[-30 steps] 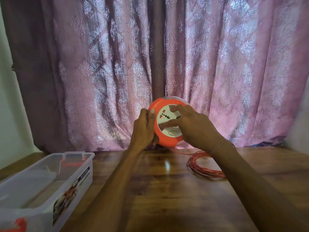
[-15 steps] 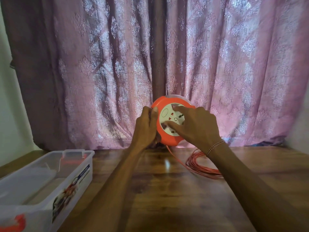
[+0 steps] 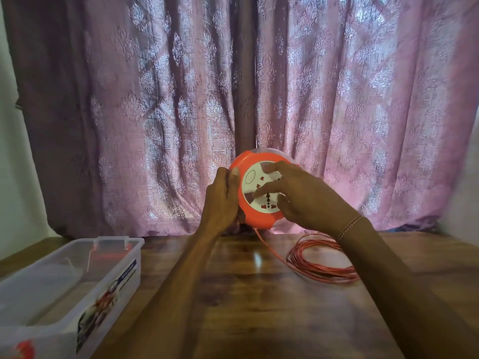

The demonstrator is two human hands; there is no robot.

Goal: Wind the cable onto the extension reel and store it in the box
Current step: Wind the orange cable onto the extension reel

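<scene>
The round orange extension reel point(image 3: 247, 216) with a white socket face is held upright above the far side of the wooden table. My left hand point(image 3: 223, 200) grips its left rim. My right hand point(image 3: 298, 195) lies on the white face, fingers spread across the sockets. A thin orange cable point(image 3: 321, 265) runs down from the reel's bottom to a loose coil on the table at the right, partly hidden by my right forearm. The clear plastic box point(image 3: 111, 278) stands open at the near left.
A pink patterned curtain point(image 3: 337, 99) hangs right behind the reel. The wooden table point(image 3: 246, 307) stretches between my arms. A pale wall point(image 3: 15, 177) lies at the far left.
The white socket face has turned under my right hand, whose fingers shifted across it. The cable from the reel to the coil now shows as a straighter line.
</scene>
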